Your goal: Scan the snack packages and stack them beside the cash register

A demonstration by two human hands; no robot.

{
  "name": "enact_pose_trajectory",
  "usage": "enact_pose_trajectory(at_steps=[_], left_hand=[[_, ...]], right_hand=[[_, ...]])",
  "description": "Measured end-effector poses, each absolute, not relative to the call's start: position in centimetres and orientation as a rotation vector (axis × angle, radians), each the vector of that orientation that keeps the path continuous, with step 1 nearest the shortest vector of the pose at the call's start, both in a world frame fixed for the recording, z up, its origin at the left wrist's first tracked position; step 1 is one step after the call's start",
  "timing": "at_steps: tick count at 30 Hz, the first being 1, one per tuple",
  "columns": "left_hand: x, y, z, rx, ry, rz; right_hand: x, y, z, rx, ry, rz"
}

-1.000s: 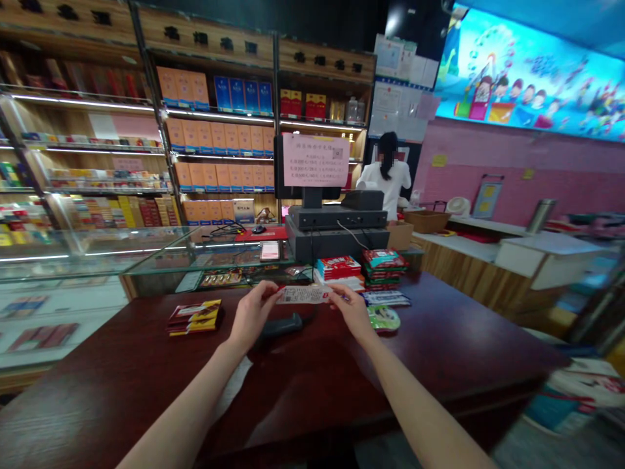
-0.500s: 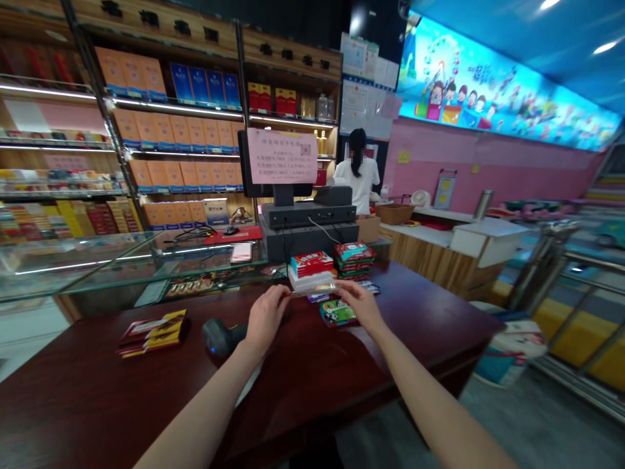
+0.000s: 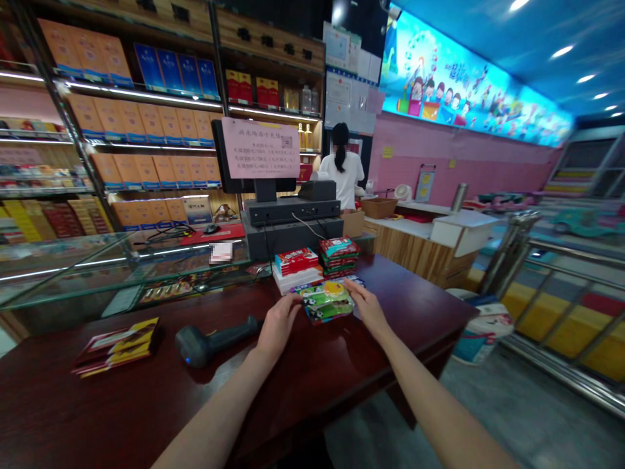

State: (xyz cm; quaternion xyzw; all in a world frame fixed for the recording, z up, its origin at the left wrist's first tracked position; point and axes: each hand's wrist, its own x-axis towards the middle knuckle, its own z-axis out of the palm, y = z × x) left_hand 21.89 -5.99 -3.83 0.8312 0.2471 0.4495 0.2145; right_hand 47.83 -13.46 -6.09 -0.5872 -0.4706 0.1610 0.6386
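My left hand (image 3: 279,324) and my right hand (image 3: 367,310) pinch opposite ends of a small, shiny snack packet (image 3: 328,298), green with a yellow patch. Its face is turned up toward me, low over the table and in front of the stacked goods. Another colourful packet lies partly hidden beneath or behind it. Just beyond are a pile of red-and-white packets (image 3: 295,260) and a pile of red and green packets (image 3: 338,255). Left of my left hand, a black handheld barcode scanner (image 3: 208,344) lies on the dark wooden table (image 3: 288,397).
Maroon-and-yellow packets (image 3: 120,345) lie at the left. Behind the piles stands a till with a monitor bearing a pink sign (image 3: 261,148). A glass display case (image 3: 122,260) borders the table. A person in white (image 3: 340,176) stands farther back. A bucket (image 3: 483,326) is at right.
The packet between my hands has tilted from nearly edge-on to face-up and come slightly lower. My view has shifted to the right, and more of the scanner shows.
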Motion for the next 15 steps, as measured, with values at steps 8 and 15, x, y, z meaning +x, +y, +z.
enact_pose_trajectory(at_steps=[8, 15], left_hand=[[23.8, -6.0, -6.3, 2.104, 0.635, 1.109], [24.3, -5.8, -7.0, 2.127, 0.678, 1.039]], right_hand=[[49.1, -14.5, -7.7, -1.518, -1.133, 0.226], [49.1, -15.0, -8.1, -1.584, -1.181, 0.159]])
